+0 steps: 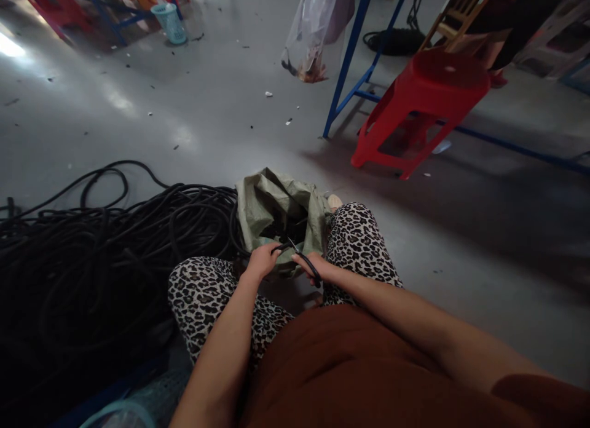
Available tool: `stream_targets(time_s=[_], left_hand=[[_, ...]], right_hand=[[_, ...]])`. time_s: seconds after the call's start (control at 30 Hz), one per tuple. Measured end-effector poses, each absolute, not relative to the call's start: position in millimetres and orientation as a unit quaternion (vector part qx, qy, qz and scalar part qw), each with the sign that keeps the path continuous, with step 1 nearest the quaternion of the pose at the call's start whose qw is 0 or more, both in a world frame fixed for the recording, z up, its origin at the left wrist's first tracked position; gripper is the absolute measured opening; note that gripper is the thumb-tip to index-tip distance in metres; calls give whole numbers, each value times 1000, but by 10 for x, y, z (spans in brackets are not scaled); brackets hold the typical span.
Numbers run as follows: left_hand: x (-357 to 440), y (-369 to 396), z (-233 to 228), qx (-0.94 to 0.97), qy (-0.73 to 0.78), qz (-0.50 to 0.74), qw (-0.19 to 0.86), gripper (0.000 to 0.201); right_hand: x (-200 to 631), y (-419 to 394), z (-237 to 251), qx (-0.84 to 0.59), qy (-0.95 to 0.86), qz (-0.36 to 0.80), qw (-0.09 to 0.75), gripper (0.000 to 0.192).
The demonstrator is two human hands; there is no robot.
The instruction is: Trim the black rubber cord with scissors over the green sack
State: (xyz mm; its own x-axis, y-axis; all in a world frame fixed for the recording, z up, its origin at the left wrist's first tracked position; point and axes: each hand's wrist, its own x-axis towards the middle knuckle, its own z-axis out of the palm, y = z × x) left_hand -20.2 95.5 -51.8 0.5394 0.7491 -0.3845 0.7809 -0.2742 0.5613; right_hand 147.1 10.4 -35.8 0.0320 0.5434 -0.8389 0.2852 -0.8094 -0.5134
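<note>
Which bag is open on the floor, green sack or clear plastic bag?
The green sack, standing open between the knees just beyond both hands. The clear plastic bag hangs off the floor by the blue frame.

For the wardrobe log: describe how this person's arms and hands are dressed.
Both forearms are bare, with no gloves on the left hand or right hand. A rust-brown short sleeve covers the right upper arm. No watch or rings are visible.

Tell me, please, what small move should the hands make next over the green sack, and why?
Probably close the scissors on the black cable piece. The right hand holds the scissors, their tips at the piece that the left hand grips, right above the open green sack.
</note>
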Motion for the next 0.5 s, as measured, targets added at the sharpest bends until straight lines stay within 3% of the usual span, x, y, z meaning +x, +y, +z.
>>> stream_targets(time_s=[0.5], left_hand=[[-203, 949, -490, 782, 503, -51, 365, 32]], right_hand=[[1486, 78, -485, -719, -320, 613, 68, 51]])
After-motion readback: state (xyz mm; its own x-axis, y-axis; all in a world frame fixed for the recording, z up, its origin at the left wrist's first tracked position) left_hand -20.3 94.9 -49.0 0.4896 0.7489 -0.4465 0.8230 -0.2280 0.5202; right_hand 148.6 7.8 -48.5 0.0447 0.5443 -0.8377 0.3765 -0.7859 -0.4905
